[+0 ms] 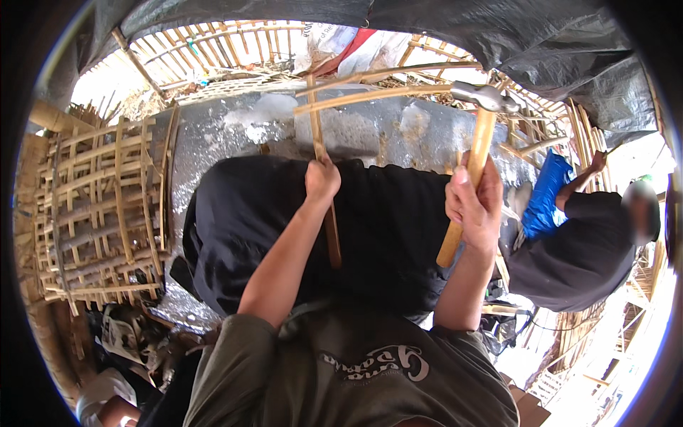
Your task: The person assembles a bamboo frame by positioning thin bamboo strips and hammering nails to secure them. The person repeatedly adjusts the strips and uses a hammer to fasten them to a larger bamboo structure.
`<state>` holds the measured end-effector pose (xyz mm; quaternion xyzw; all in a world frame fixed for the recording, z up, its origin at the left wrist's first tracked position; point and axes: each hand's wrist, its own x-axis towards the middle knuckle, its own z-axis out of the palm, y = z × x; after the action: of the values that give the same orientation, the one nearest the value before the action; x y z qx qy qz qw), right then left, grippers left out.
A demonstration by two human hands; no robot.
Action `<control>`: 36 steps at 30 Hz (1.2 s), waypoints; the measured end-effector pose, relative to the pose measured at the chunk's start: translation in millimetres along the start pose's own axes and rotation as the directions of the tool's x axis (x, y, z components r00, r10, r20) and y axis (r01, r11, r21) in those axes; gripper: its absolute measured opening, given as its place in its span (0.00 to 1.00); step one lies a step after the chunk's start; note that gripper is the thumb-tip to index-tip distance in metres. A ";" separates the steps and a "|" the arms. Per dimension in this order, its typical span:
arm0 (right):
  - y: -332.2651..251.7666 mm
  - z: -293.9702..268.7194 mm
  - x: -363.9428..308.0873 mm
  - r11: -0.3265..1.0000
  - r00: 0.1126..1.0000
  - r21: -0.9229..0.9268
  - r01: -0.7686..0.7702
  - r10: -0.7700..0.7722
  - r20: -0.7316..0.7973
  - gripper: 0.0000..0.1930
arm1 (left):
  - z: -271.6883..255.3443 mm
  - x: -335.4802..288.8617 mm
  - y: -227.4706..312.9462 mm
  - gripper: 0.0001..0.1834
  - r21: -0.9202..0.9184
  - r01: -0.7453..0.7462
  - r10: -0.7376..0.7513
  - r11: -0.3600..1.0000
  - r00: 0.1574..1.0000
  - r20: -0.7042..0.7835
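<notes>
Hammer (479,142): gripped upright by right fingers (463,181) | Strip (318,128): gripped by left fingers (319,173), extending above and below them | Judged step: readying hammer, strip held | Next calls for: steady left grip

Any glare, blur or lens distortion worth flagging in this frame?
Head view: daylight washes out gaps in the bamboo slat wall and the lower right; head view: fisheye rim goes black, with bluish fringing; head view: wooden-handled hammer looks sharp, the co-worker's face is blurred.
</notes>
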<state>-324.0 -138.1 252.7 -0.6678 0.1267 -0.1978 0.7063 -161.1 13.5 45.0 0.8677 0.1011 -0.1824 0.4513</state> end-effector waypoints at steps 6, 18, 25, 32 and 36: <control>40.1 25.7 84.0 0.985 0.989 -0.147 -0.094 0.109 0.097 0.13 | 0.3 1.6 -16.6 0.26 0.047 -0.009 0.010 0.999 1.000 -0.006; 159.6 31.3 152.1 0.934 0.935 -0.045 -0.353 0.354 0.002 0.18 | 1.2 7.2 -25.7 0.22 0.027 -0.120 0.120 0.992 0.993 -0.012; 177.2 23.7 158.1 0.921 0.920 0.084 -0.379 0.385 -0.070 0.21 | 0.6 13.8 -29.3 0.22 0.023 -0.121 0.122 0.992 0.992 -0.027; 171.3 19.2 155.0 0.924 0.929 0.120 -0.363 0.369 -0.029 0.20 | -1.1 13.5 -27.4 0.21 0.076 -0.159 0.163 0.984 0.986 -0.044; 175.5 18.5 157.1 0.914 0.919 0.122 -0.388 0.394 -0.031 0.20 | -1.0 17.2 -28.3 0.22 0.024 -0.111 0.112 0.994 0.993 -0.028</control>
<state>-156.6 -186.9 93.1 -0.5821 0.2655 -0.0778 0.7646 -154.7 30.8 17.4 0.8796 0.0569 -0.1455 0.4493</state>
